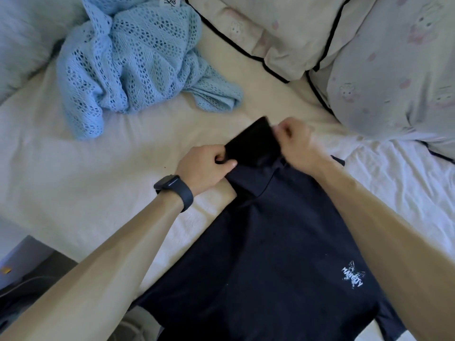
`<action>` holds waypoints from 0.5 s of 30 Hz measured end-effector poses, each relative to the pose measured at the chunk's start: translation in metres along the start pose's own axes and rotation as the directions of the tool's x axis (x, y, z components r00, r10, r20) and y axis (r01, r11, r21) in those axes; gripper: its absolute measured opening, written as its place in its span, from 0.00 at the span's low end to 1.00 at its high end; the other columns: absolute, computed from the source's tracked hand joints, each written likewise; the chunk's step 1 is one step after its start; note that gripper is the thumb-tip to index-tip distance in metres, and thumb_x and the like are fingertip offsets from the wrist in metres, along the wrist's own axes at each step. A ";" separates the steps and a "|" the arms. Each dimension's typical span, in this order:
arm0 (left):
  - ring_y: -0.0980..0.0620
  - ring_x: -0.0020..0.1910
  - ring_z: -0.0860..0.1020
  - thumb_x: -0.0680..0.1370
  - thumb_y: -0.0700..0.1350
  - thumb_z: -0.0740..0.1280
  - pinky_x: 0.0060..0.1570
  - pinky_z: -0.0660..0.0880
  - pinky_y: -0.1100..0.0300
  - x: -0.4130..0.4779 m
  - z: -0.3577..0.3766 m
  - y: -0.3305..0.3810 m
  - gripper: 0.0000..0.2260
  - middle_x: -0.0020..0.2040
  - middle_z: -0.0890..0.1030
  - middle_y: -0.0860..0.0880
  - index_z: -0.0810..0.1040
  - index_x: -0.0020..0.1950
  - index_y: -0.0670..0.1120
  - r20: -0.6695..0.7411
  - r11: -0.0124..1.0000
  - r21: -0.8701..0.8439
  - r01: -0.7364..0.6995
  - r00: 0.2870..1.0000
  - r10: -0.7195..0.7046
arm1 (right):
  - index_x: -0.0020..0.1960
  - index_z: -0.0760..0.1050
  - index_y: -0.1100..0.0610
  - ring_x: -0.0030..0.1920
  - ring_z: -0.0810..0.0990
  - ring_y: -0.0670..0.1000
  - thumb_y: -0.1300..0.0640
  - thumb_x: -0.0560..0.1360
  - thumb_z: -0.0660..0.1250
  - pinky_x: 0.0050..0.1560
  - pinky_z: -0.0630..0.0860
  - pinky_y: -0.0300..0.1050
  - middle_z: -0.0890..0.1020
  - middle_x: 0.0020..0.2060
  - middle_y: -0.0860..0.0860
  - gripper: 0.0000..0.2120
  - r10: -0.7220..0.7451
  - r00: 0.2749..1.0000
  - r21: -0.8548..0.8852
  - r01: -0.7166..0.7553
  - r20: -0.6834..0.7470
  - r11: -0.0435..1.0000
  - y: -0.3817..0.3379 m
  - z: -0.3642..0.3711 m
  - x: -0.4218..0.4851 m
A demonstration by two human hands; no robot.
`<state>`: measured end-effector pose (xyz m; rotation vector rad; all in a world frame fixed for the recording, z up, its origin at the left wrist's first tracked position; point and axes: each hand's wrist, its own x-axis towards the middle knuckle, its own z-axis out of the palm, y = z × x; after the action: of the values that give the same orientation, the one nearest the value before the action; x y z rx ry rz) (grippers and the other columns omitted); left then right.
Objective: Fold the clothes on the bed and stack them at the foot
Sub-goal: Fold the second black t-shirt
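A dark navy shirt (278,242) with a small white logo lies spread on the bed, reaching from the bottom edge up toward the middle. Its far end is lifted and folded back. My left hand (204,168), with a dark watch on the wrist, pinches the left corner of that raised end. My right hand (295,140) grips the right corner, fingers curled round the cloth. A crumpled light blue knitted garment (138,62) lies in a loose heap at the upper left, apart from both hands.
The bed has a cream sheet (73,168) under the clothes. Two pillows with dark piping (283,33) (394,77) sit at the upper right. A pale pillow (22,40) lies at the far left. The bed's edge and dark floor items (24,274) show lower left.
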<state>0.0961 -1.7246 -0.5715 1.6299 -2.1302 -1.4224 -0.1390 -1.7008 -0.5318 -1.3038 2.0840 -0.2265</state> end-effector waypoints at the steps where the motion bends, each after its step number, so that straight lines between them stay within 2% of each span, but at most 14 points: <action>1: 0.56 0.29 0.68 0.75 0.55 0.72 0.29 0.63 0.63 -0.003 0.000 -0.004 0.20 0.28 0.70 0.54 0.64 0.33 0.50 -0.057 0.998 -0.063 0.005 0.998 -0.008 | 0.48 0.75 0.50 0.42 0.78 0.40 0.46 0.83 0.60 0.42 0.70 0.32 0.78 0.40 0.42 0.10 0.039 0.984 0.152 -0.012 -0.176 0.988 0.003 -0.003 0.002; 2: 0.56 0.29 0.67 0.76 0.52 0.72 0.29 0.63 0.65 -0.004 0.000 -0.008 0.19 0.28 0.69 0.54 0.64 0.34 0.50 -0.104 0.994 -0.110 0.020 0.994 -0.031 | 0.48 0.74 0.49 0.40 0.77 0.36 0.46 0.83 0.60 0.39 0.69 0.28 0.78 0.39 0.41 0.09 0.094 0.953 0.252 -0.020 -0.289 0.968 0.004 -0.003 0.004; 3: 0.56 0.29 0.68 0.76 0.50 0.72 0.30 0.63 0.66 -0.005 0.002 -0.009 0.17 0.30 0.70 0.54 0.65 0.36 0.51 -0.120 0.992 -0.120 0.048 0.991 -0.062 | 0.49 0.74 0.48 0.41 0.77 0.33 0.47 0.83 0.60 0.40 0.69 0.26 0.79 0.40 0.41 0.07 0.154 0.939 0.315 -0.052 -0.308 0.948 0.003 -0.001 0.006; 4: 0.57 0.31 0.70 0.77 0.48 0.71 0.30 0.64 0.66 -0.006 0.004 -0.010 0.14 0.32 0.72 0.55 0.67 0.39 0.51 -0.112 0.990 -0.110 0.085 0.989 -0.098 | 0.52 0.75 0.48 0.43 0.78 0.34 0.47 0.83 0.61 0.45 0.71 0.26 0.80 0.42 0.40 0.06 0.198 0.947 0.359 -0.098 -0.252 0.928 0.004 0.003 0.009; 5: 0.55 0.35 0.74 0.78 0.46 0.70 0.32 0.66 0.65 -0.006 0.007 -0.011 0.10 0.35 0.74 0.55 0.68 0.43 0.51 -0.098 0.986 -0.110 0.127 0.986 -0.138 | 0.55 0.75 0.48 0.47 0.78 0.37 0.47 0.82 0.63 0.53 0.73 0.31 0.80 0.44 0.40 0.07 0.218 0.962 0.369 -0.145 -0.164 0.918 0.007 0.008 0.011; 7: 0.49 0.43 0.79 0.78 0.44 0.68 0.40 0.74 0.57 -0.004 0.010 -0.010 0.08 0.42 0.78 0.55 0.71 0.54 0.51 -0.052 0.970 -0.146 0.192 0.978 -0.202 | 0.63 0.75 0.48 0.58 0.78 0.46 0.42 0.76 0.65 0.65 0.72 0.44 0.80 0.50 0.38 0.18 0.220 0.976 0.330 -0.210 0.010 0.920 0.007 0.013 0.012; 9: 0.52 0.46 0.78 0.77 0.49 0.69 0.46 0.76 0.55 0.001 0.011 -0.007 0.13 0.47 0.79 0.56 0.72 0.59 0.54 0.019 0.960 -0.183 0.210 0.978 -0.210 | 0.68 0.73 0.44 0.63 0.75 0.47 0.34 0.67 0.64 0.68 0.66 0.50 0.79 0.55 0.37 0.32 0.174 0.976 0.129 -0.191 0.132 0.973 0.005 0.014 0.014; 10: 0.55 0.45 0.77 0.76 0.54 0.70 0.44 0.75 0.59 0.004 0.010 -0.005 0.13 0.47 0.78 0.59 0.73 0.58 0.56 0.055 0.955 -0.200 0.217 0.976 -0.210 | 0.67 0.73 0.42 0.63 0.73 0.47 0.31 0.66 0.64 0.65 0.64 0.50 0.78 0.55 0.38 0.32 0.136 0.976 -0.046 -0.130 0.171 0.990 0.004 0.016 0.014; 12: 0.60 0.42 0.76 0.75 0.59 0.71 0.38 0.70 0.65 0.011 0.010 -0.004 0.10 0.43 0.78 0.61 0.75 0.49 0.56 0.091 0.958 -0.183 0.221 0.974 -0.207 | 0.56 0.74 0.40 0.59 0.75 0.52 0.32 0.73 0.62 0.59 0.60 0.50 0.80 0.50 0.44 0.18 0.034 0.988 -0.312 0.015 0.152 0.950 -0.001 0.021 0.019; 14: 0.58 0.36 0.75 0.75 0.60 0.71 0.33 0.66 0.63 0.016 0.007 -0.004 0.15 0.35 0.76 0.58 0.72 0.38 0.52 0.029 0.963 -0.173 0.206 0.979 -0.204 | 0.53 0.76 0.47 0.55 0.78 0.58 0.41 0.81 0.60 0.59 0.64 0.53 0.82 0.45 0.50 0.12 -0.045 0.999 -0.265 0.038 -0.019 0.963 -0.010 0.024 0.025; 15: 0.57 0.32 0.72 0.75 0.60 0.71 0.31 0.64 0.62 0.017 0.004 -0.005 0.19 0.31 0.73 0.56 0.69 0.34 0.50 -0.042 0.960 -0.206 0.187 0.979 -0.199 | 0.54 0.76 0.49 0.54 0.79 0.58 0.44 0.82 0.59 0.60 0.67 0.53 0.82 0.45 0.50 0.11 -0.005 0.993 -0.137 -0.011 -0.117 0.991 -0.013 0.024 0.027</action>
<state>0.0900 -1.7356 -0.5844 1.8162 -1.7683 -1.5599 -0.1219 -1.7259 -0.5562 -1.3977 2.2341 -0.1641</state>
